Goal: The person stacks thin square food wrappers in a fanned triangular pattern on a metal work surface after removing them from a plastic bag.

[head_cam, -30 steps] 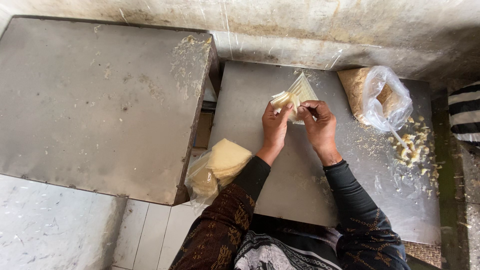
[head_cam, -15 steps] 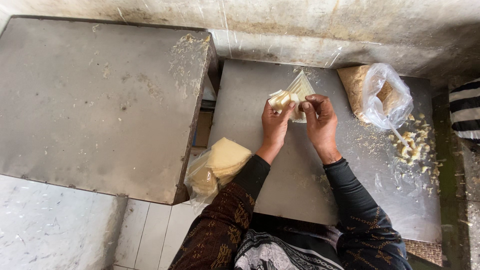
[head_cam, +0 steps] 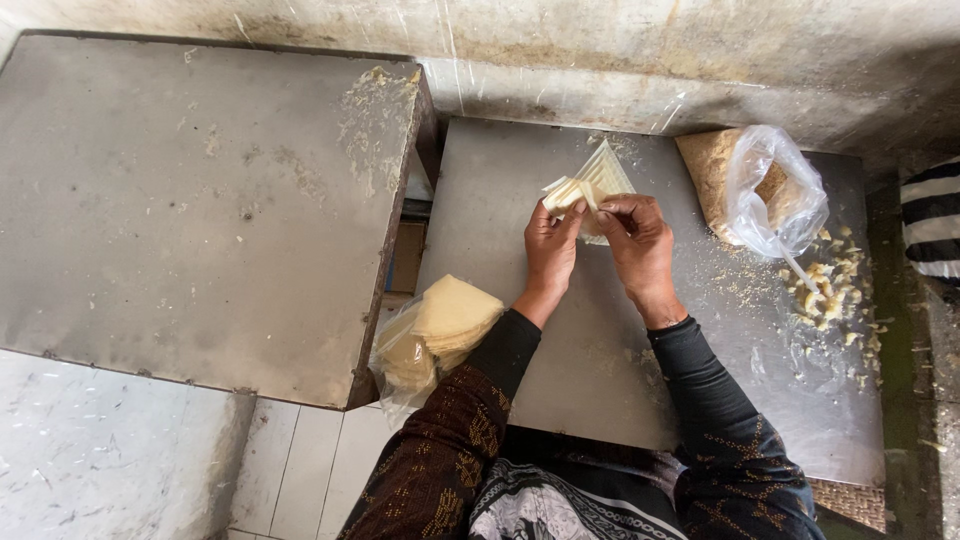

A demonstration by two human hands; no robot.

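- Hands together: left hand [head_cam: 549, 250] and right hand [head_cam: 636, 243] pinched one pale triangular wrapper stack [head_cam: 590, 182], fanning edges for separating.
- Bagged wrappers [head_cam: 440, 330] lay near the left elbow.

Both arms are extended forward, forearms covered by dark patterned sleeves, wrists bare. The left hand [head_cam: 549, 250] is raised with its back to the camera, fingers curled and pinched shut at the top. The right hand [head_cam: 638, 245] is held just beside it, knuckles up, fingertips bent inward toward the left. The fingertips nearly meet.
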